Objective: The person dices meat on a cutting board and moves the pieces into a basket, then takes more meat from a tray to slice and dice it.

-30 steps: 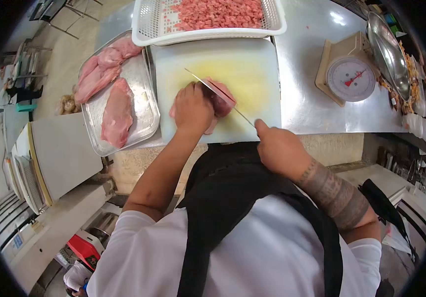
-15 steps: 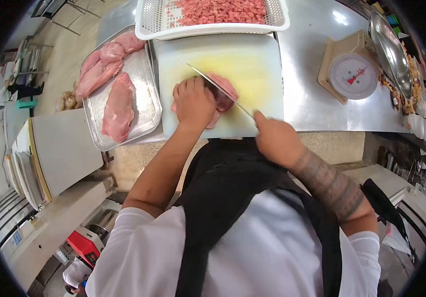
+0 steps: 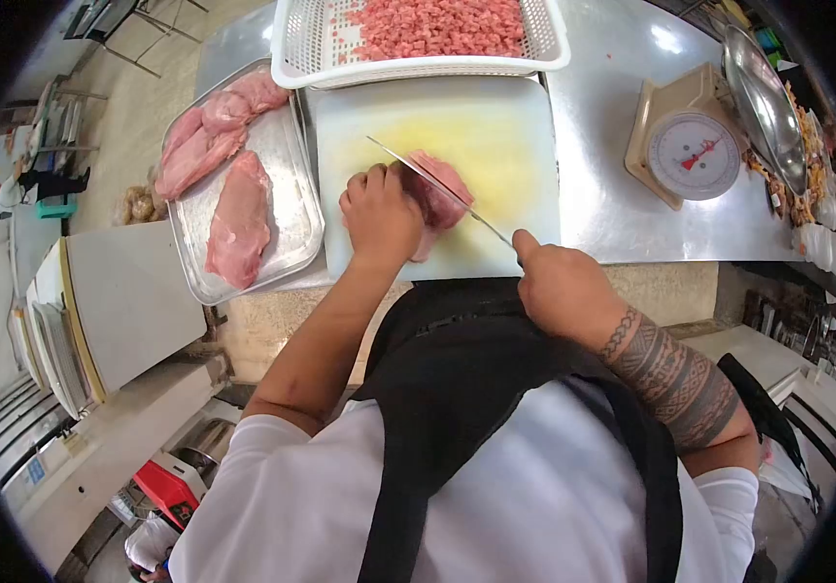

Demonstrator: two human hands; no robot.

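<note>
On the white, yellow-stained cutting board [image 3: 520, 146] lies a chunk of raw pink meat [image 3: 450, 175]. My left hand [image 3: 381, 219] bears down on its left side with curled fingers, covering part of it. The knife [image 3: 486, 222] is gripped by its handle in my right hand [image 3: 565, 290], at the board's lower right edge. Its blade slants up and left across the meat, tip beyond my left fingertips. Most of the handle is hidden in my fist.
A metal tray [image 3: 290, 209] to the left carries several larger raw meat pieces [image 3: 240, 228]. Behind the board, a white perforated basket [image 3: 418, 73] contains diced meat [image 3: 437, 27]. On the right stand a dial scale [image 3: 695, 155] and a metal pan [image 3: 767, 107]. A person [image 3: 39, 183] is far left.
My right hand and the knife have drawn back toward me and to the right, the blade still across the meat. My left hand stays on the meat. The whole view has shifted slightly.
</note>
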